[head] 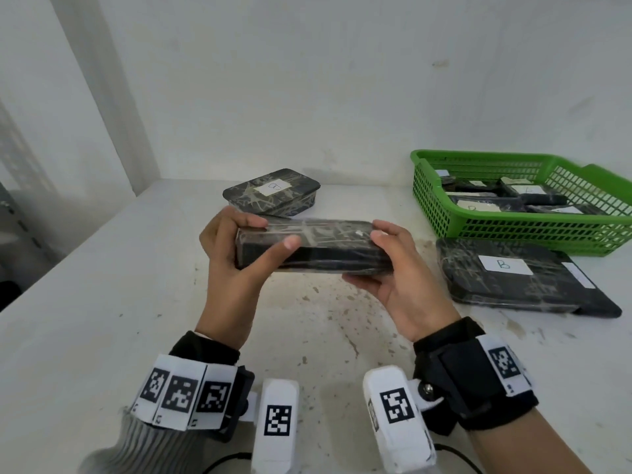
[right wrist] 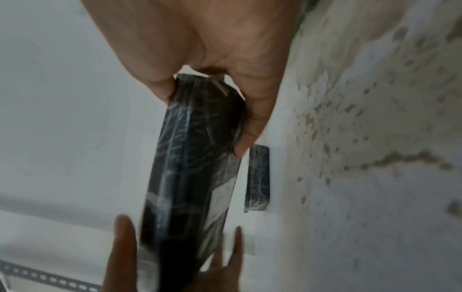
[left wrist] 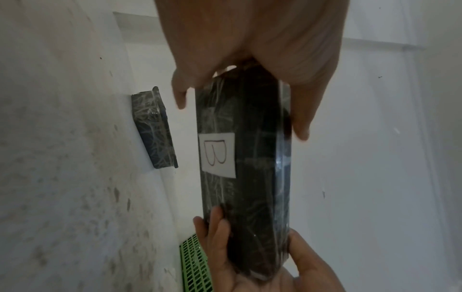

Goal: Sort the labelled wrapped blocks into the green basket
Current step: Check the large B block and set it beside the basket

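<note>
Holding one wrapped block (head: pixel 316 246) at frame centre, above the tabletop (head: pixel 102 302).
Left hand (head: pixel 232 254) and right hand (head: pixel 393 268) grip its ends, fingers curled round; label B faces away. Next move, judged: carry right into the green basket (head: pixel 513 230), upper right.

A black film-wrapped block (head: pixel 318 246) labelled B lies level mid-frame, above the table; green basket (head: pixel 519 230) at right holds several.

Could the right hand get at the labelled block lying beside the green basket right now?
Probably not yet: the right hand grips the held block with the left hand. The path to that block looks unobstructed.
</note>
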{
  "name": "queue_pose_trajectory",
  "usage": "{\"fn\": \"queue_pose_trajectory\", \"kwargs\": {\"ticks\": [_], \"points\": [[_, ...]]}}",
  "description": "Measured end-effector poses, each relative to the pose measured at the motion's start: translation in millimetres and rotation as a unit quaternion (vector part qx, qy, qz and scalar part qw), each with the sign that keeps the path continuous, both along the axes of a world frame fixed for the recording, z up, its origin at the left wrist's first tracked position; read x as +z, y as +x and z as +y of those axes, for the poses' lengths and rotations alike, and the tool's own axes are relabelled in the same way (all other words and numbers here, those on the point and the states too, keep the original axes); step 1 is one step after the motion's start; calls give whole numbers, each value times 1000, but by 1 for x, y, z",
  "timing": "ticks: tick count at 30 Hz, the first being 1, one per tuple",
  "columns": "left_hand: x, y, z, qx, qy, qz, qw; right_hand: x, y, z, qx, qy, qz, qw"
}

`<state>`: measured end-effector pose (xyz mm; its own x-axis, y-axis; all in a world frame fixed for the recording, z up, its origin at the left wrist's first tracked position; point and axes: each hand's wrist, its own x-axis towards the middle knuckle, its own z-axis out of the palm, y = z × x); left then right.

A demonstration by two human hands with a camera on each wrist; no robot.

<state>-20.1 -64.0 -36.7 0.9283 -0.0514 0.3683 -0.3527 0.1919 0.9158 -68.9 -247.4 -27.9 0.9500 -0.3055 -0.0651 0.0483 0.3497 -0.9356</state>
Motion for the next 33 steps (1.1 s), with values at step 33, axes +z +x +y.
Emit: {"fn": "queue_pose_trajectory", "kwargs": {"ticks": [33], "points": [[16, 0, 5, -142, -55, 217, 964, 0, -5, -3, -26, -150, -34, 988]]}}
